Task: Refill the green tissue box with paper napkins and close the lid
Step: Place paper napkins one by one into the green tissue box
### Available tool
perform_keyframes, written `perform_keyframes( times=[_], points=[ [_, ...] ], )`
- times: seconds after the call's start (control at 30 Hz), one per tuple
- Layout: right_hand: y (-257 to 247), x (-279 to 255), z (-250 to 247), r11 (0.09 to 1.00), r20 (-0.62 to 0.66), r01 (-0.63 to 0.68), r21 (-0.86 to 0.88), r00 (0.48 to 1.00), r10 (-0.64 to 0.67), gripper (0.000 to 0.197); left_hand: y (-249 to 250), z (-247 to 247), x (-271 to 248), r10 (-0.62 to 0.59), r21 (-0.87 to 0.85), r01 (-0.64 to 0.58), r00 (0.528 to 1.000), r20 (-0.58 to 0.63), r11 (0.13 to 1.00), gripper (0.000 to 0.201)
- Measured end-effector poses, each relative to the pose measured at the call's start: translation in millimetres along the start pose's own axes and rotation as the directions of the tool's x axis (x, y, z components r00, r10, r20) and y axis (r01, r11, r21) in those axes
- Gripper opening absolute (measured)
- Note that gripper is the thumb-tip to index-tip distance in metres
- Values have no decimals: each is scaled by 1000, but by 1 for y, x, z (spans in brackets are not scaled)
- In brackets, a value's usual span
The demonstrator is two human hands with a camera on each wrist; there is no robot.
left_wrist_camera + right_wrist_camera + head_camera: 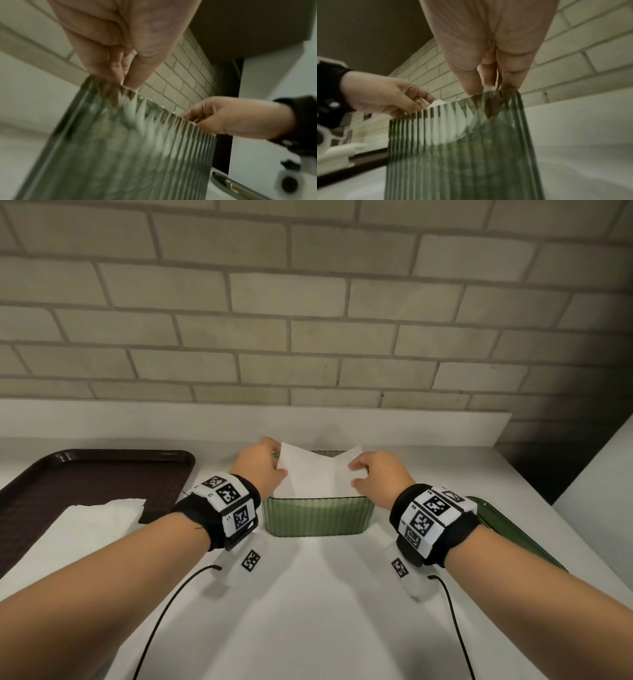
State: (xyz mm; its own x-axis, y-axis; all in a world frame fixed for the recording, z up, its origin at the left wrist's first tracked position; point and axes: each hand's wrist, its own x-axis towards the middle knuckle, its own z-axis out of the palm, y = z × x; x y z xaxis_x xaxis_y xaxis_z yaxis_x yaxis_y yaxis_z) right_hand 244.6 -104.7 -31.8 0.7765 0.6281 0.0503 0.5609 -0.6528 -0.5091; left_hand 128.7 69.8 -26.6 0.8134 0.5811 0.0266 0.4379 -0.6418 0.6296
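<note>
A ribbed green tissue box [317, 517] stands open-topped on the white counter near the wall. A stack of white paper napkins [317, 474] sags into its top, its two side edges turned up. My left hand [263, 465] pinches the left edge and my right hand [375, 470] pinches the right edge. Through the box's ribbed wall [123, 155] the left wrist view shows my left fingertips [120, 77] at the rim. In the right wrist view my right fingers [489, 82] reach over the rim of the box [462, 155], with white napkin showing through the wall.
A dark brown tray [85, 484] lies left of the box, with more white napkins [85, 529] partly on it. A green tray-like lid [507, 525] lies to the right, behind my right wrist. The brick wall and a white backsplash ledge [411, 422] stand just behind the box.
</note>
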Motion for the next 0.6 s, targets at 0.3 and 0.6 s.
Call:
perform_keyframes(
  times=[0.3, 0.6],
  points=[
    [-28, -7, -10, 798, 1, 69, -599, 996, -85, 26, 19, 3, -3, 177, 328, -180, 983, 39, 927, 43],
    [-36, 35, 5, 761, 407, 186, -621, 907, 110, 33, 59, 23, 12, 91, 561, -348, 896, 435, 751, 50]
  ],
)
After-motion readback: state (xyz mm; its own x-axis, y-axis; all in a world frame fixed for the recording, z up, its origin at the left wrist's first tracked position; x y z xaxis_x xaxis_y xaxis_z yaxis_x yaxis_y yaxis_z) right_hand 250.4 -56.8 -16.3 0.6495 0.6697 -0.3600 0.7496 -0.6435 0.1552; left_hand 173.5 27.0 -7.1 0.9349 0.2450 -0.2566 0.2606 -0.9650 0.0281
